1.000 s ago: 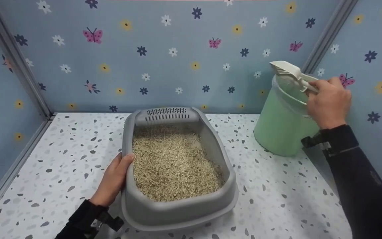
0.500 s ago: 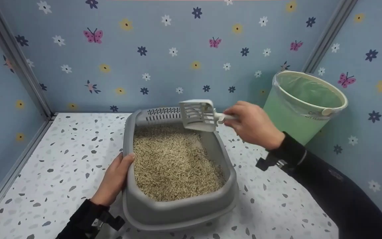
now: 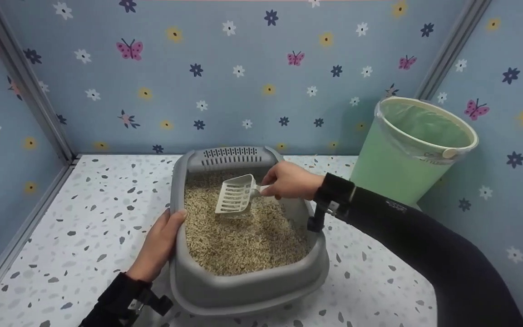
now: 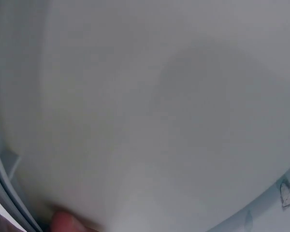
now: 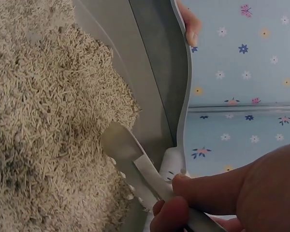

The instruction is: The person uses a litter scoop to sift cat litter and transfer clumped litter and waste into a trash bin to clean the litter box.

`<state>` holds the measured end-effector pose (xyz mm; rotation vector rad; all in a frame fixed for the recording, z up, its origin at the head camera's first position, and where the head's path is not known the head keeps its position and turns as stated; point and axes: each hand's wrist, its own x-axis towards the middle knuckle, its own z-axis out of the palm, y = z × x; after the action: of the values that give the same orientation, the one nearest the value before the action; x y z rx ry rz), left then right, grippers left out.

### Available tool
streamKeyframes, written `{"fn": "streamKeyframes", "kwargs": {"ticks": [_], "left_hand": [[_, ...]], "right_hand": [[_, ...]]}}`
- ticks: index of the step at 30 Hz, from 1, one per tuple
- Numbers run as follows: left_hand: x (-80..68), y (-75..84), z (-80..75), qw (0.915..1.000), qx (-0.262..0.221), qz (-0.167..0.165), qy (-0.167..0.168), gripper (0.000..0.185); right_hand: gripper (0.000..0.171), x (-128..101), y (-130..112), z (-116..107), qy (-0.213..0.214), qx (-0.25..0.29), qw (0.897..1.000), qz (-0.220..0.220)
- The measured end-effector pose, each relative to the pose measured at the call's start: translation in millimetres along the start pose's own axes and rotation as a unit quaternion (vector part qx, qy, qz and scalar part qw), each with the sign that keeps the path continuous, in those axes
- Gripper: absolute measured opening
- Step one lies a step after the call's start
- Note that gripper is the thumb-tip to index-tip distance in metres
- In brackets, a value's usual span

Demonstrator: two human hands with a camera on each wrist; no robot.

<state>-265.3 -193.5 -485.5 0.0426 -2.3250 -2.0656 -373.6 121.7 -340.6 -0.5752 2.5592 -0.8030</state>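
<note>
The right hand (image 3: 291,180) pinches the thin handle of a white slotted litter scoop (image 3: 235,195), thumb on top and fingers curled beneath, which lets the wrist tip the blade downward; the scoop's front edge meets the pale pellet litter (image 3: 243,236) near the far middle of the bed, angled as if to slide under the surface rather than press flat on it. In the right wrist view the scoop (image 5: 130,162) shows from behind, its back half sunk among the pellets just beside the tray's inner wall, with the thumb (image 5: 217,188) laid along the handle. The litter fills a grey plastic litter tray (image 3: 248,284) that sits on a speckled terrazzo-patterned tabletop (image 3: 61,227). The left hand (image 3: 159,245) lies against the tray's left side with the palm on the outer wall and the thumb hooked over the rim, a hold that looks meant to keep the light tray from skidding while the scoop pushes into it. The left wrist view is almost wholly filled by blurred grey plastic, so how the remaining fingers lie probably cannot be judged from it; only a fingertip (image 4: 67,223) shows at the bottom edge. A pale green bin (image 3: 407,159) lined with a clear bag stands at the right rear corner, near the tray, its mouth open. Blue wallpaper with flowers and butterflies (image 3: 243,68) closes in the space.
</note>
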Motion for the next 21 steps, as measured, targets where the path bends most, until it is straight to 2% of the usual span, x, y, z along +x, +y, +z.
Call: {"fn": "streamKeyframes", "kwargs": {"ticks": [3,6,10,13,18,21], "left_hand": [[-0.6,1.0,0.4,1.0,0.003,0.001,0.0,0.054],[-0.8,2.2,0.1,1.0,0.007,0.001,0.001,0.054],[-0.1,2.7,-0.5,1.0,0.009,-0.002,0.0,0.054],[0.2,3.1,-1.3,1.0,0.007,-0.004,0.001,0.054],[-0.5,2.7,-0.7,0.9999,0.01,-0.005,0.005,0.053],[-1.2,1.8,0.0,0.9999,0.011,-0.008,0.005,0.054]], "right_hand": [[0.028,9,-1,9,-0.011,0.042,0.999,0.016],[0.027,12,0,17,-0.042,0.046,0.998,0.025],[0.025,9,4,25,-0.115,0.003,0.993,0.032],[0.021,7,6,30,-0.159,-0.037,0.987,0.015],[0.014,11,9,38,-0.178,-0.12,0.976,-0.029],[0.015,13,10,43,-0.186,-0.133,0.973,-0.028]]}}
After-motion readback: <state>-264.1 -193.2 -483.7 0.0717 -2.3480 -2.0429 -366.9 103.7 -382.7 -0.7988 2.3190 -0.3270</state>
